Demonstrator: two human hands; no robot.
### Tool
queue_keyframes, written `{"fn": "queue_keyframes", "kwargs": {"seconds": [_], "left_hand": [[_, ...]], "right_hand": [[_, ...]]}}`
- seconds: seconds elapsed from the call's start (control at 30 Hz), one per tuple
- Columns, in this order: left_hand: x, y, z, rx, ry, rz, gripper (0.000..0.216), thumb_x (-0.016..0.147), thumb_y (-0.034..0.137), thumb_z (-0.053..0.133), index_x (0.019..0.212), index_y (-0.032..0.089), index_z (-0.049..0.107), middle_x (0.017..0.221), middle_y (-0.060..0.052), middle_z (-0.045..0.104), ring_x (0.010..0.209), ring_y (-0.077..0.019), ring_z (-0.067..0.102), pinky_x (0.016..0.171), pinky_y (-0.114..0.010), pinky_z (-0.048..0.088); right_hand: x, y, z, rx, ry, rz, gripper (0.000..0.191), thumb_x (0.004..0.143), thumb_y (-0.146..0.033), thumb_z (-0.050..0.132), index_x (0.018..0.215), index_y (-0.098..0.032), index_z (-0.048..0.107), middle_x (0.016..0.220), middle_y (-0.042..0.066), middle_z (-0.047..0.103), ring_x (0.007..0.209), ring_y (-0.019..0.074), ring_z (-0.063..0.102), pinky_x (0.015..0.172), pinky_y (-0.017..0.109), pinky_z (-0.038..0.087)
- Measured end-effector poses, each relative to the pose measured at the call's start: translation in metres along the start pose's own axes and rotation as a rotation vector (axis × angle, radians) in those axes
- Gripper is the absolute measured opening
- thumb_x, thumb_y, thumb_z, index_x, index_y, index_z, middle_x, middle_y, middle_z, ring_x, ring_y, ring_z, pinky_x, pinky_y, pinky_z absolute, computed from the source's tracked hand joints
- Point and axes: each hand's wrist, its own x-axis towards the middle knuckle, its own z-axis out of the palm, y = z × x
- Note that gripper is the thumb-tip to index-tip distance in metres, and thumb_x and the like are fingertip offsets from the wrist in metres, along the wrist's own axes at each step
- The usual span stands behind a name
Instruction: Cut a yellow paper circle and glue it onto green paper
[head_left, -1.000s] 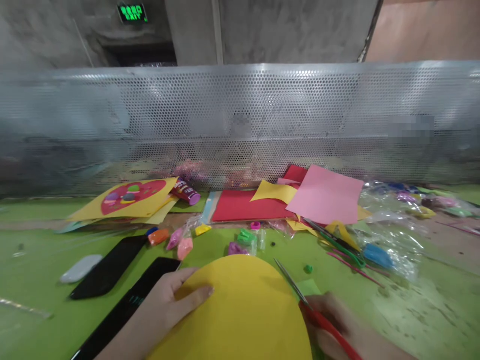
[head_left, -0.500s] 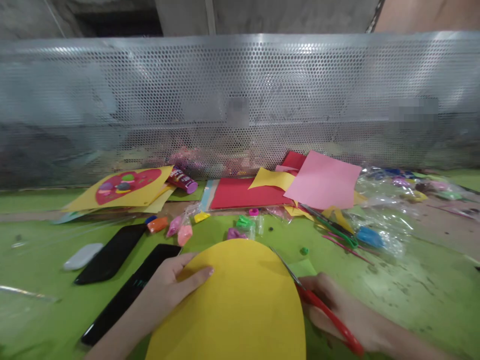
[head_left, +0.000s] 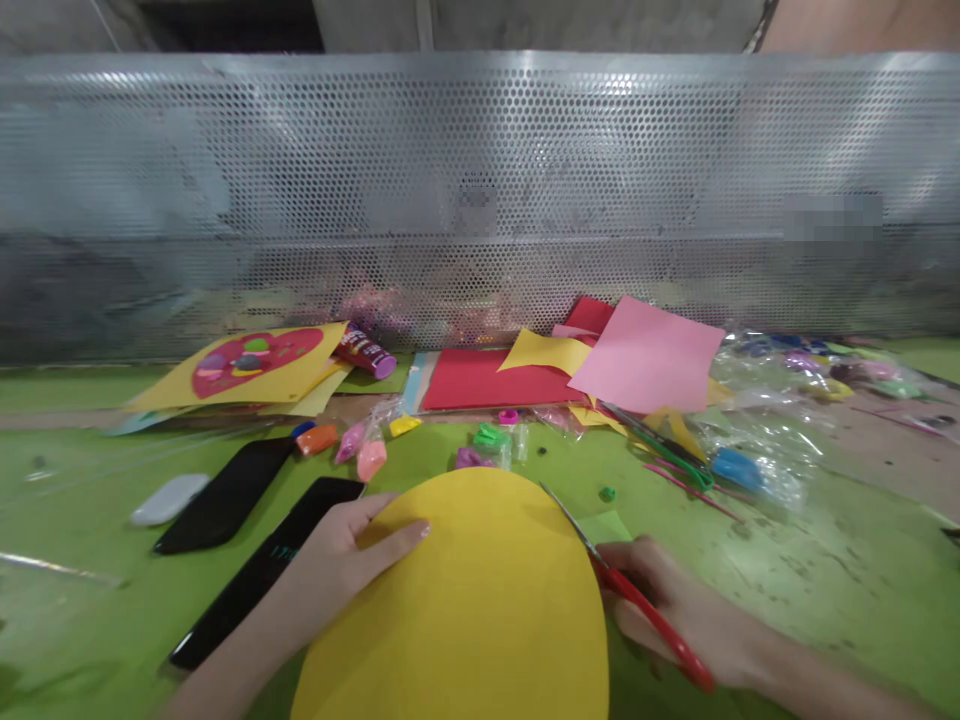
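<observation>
A large yellow sheet of paper point(head_left: 472, 600) with a rounded top edge fills the lower middle of the head view. My left hand point(head_left: 367, 555) pinches its left edge, thumb on top and the other fingers mostly hidden underneath. On the opposite side, my right hand point(head_left: 652, 590) is closed round the red-handled scissors point(head_left: 641, 605). Their blades lie along the sheet's upper right edge, pointing up and left. Whether the blades are apart is hard to make out. A small light green paper piece point(head_left: 604, 527) lies just beyond my right hand.
Left of the sheet lie two black phones point(head_left: 229, 495) and a white case point(head_left: 170, 499). Behind are small clay packets point(head_left: 371, 460), red paper point(head_left: 495, 380), pink paper point(head_left: 649, 355) and green-handled scissors point(head_left: 694, 473). A yellow card with a red heart point(head_left: 259, 362) leans near a perforated metal panel point(head_left: 480, 150).
The view has tilted slightly, so the background things sit a little higher. Both hands keep their grip, and the scissors remain at the sheet's right edge with barely any shift.
</observation>
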Motion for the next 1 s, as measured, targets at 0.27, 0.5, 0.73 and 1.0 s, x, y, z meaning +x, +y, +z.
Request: {"fn": "queue_keyframes", "kwargs": {"seconds": [0.27, 0.5, 0.73, 1.0], "left_hand": [[-0.0004, 0.0019, -0.0004, 0.041, 0.007, 0.001, 0.043, 0.062, 0.047, 0.062, 0.091, 0.016, 0.065, 0.08, -0.007, 0.071, 0.069, -0.0253, 0.065, 0.056, -0.029, 0.051], [-0.0004, 0.0011, -0.0006, 0.017, 0.006, 0.0, 0.038, 0.062, 0.044, 0.064, 0.089, 0.017, 0.066, 0.075, -0.005, 0.071, 0.067, -0.0241, 0.065, 0.055, -0.027, 0.05], [-0.001, 0.0013, -0.0005, -0.002, -0.009, -0.015, 0.04, 0.063, 0.044, 0.063, 0.091, 0.016, 0.065, 0.073, -0.005, 0.071, 0.064, -0.0232, 0.064, 0.053, -0.027, 0.049], [0.0002, 0.0014, -0.0043, 0.041, -0.039, -0.031, 0.041, 0.065, 0.044, 0.062, 0.094, 0.016, 0.063, 0.076, -0.005, 0.07, 0.071, -0.0249, 0.065, 0.058, -0.029, 0.05]], "right_hand": [[0.0003, 0.0026, -0.0016, 0.04, -0.078, -0.007, 0.008, 0.065, -0.023, 0.044, 0.062, -0.018, 0.038, 0.055, -0.006, 0.036, 0.045, 0.0071, 0.04, 0.041, 0.018, 0.039], [0.0002, 0.0039, 0.001, 0.029, -0.033, -0.051, 0.008, 0.066, -0.024, 0.042, 0.062, -0.018, 0.039, 0.053, -0.006, 0.035, 0.044, 0.0074, 0.038, 0.039, 0.018, 0.036], [0.0014, 0.0022, -0.0017, -0.051, -0.053, -0.014, 0.005, 0.066, -0.022, 0.042, 0.065, -0.017, 0.042, 0.056, -0.005, 0.036, 0.047, 0.0082, 0.041, 0.04, 0.018, 0.035], [0.0021, 0.0035, 0.0015, -0.116, 0.004, -0.128, 0.011, 0.066, -0.018, 0.04, 0.057, -0.018, 0.035, 0.052, -0.006, 0.03, 0.046, 0.0067, 0.031, 0.041, 0.018, 0.025]]}}
